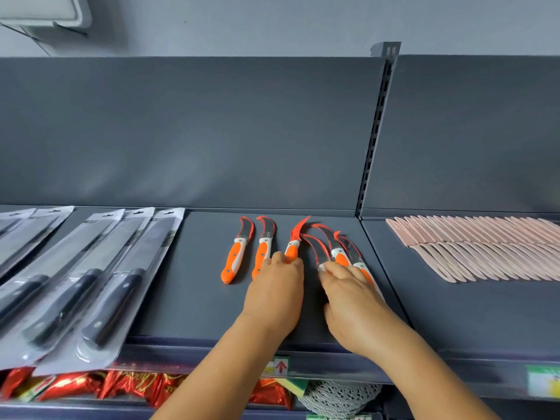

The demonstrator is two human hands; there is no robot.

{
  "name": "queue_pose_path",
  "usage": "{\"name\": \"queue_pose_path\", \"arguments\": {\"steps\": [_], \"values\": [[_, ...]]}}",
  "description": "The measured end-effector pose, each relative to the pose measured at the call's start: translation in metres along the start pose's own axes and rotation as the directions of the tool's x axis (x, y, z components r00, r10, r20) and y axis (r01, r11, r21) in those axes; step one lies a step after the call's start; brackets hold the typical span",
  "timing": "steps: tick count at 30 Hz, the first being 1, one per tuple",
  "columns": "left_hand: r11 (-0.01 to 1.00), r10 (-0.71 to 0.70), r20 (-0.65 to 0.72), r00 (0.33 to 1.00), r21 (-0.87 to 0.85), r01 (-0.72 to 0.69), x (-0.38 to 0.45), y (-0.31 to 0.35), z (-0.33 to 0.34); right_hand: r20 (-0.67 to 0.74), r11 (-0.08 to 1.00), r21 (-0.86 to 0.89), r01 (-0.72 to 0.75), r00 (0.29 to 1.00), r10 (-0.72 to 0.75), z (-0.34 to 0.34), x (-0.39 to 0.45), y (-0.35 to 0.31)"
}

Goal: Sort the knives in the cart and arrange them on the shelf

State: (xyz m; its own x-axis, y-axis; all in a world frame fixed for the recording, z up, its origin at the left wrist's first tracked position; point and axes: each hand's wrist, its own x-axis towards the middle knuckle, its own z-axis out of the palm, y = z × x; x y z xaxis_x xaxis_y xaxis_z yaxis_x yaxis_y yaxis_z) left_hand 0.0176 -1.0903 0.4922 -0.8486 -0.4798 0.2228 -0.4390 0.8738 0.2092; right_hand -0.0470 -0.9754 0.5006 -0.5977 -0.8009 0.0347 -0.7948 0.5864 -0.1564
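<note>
Several curved knives with orange-and-white handles lie on the dark grey shelf. Two of them lie side by side at the left, blades pointing back. My left hand covers the lower handle of the second and holds the handle of a third curved knife. To its right, a fanned bunch of curved knives lies overlapping; my right hand rests on their handles with fingers curled over them. How many are in the bunch is hidden.
Packaged black-handled knives lie in a row on the shelf's left part. A long row of pink sheathed knives fills the neighbouring shelf to the right. A slotted upright divides the two bays. Red snack packets sit on the shelf below.
</note>
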Motion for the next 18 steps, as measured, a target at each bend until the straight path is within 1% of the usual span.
{"name": "queue_pose_path", "arguments": {"steps": [2,5,7,9,11,14,16,18], "values": [[0.996,-0.045,-0.015,0.999,-0.077,0.043,0.001,-0.001,-0.001,-0.031,1.000,0.031,-0.005,1.000,0.006,0.001,0.004,-0.001],[0.989,-0.068,-0.002,0.998,-0.132,0.067,0.002,0.000,-0.003,-0.043,0.995,0.095,-0.020,0.999,0.024,0.001,0.007,-0.004],[0.989,-0.066,0.022,0.998,-0.127,0.069,0.000,-0.001,-0.006,-0.011,0.992,0.127,-0.018,1.000,0.020,-0.002,0.006,-0.006],[0.996,-0.051,0.050,0.997,-0.070,0.055,-0.003,-0.002,-0.011,0.044,0.990,0.141,-0.006,0.999,0.000,-0.006,0.004,-0.006],[1.000,-0.003,0.067,0.998,-0.023,0.004,-0.006,-0.006,-0.014,0.078,0.991,0.131,0.012,0.997,-0.023,-0.010,0.002,-0.006],[0.989,0.146,0.072,0.987,0.016,-0.148,-0.005,-0.016,-0.019,0.089,0.989,0.149,0.014,0.996,-0.027,-0.014,0.003,-0.004],[0.969,0.242,0.115,0.963,0.031,-0.247,-0.003,-0.020,-0.023,0.089,0.989,0.149,0.015,0.996,-0.029,-0.015,0.004,-0.003],[0.956,0.281,0.186,0.941,0.032,-0.292,-0.001,-0.021,-0.024,0.106,0.988,0.151,0.026,0.993,-0.043,-0.015,0.006,-0.002]]}}
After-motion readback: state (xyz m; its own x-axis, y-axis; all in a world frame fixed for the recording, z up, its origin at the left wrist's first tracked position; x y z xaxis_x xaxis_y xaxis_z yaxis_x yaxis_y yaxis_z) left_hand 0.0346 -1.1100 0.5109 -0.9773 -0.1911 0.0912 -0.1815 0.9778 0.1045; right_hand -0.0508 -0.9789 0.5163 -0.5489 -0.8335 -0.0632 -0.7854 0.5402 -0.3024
